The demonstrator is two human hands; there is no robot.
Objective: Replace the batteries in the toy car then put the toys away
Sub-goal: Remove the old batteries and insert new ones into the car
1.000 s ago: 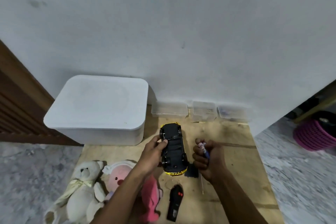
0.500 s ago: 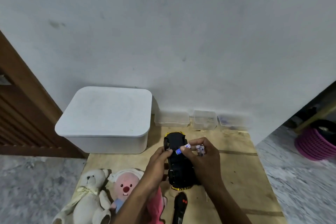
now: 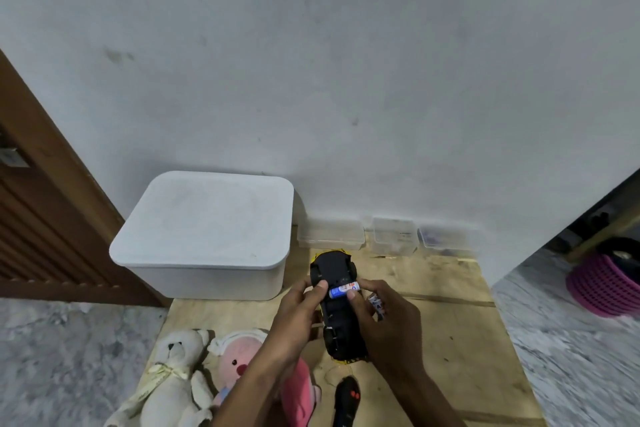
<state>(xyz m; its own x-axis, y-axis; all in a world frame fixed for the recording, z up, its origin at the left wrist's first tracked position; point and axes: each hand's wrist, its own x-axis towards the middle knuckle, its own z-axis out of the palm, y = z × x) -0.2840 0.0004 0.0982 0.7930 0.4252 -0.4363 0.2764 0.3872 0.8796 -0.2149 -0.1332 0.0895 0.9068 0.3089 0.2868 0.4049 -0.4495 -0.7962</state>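
Two bare forearms entering from the bottom edge, no sleeves in view, no watch, rings or bands visible, left hand and right hand gloveless, short nails on the fingertips

Dim, even indoor light (no glare) leaves the pale plastered wall greyish. Soft shadow sits beside the lidded white plastic box. Edges bow and smear; the grey speckled floor blurs.
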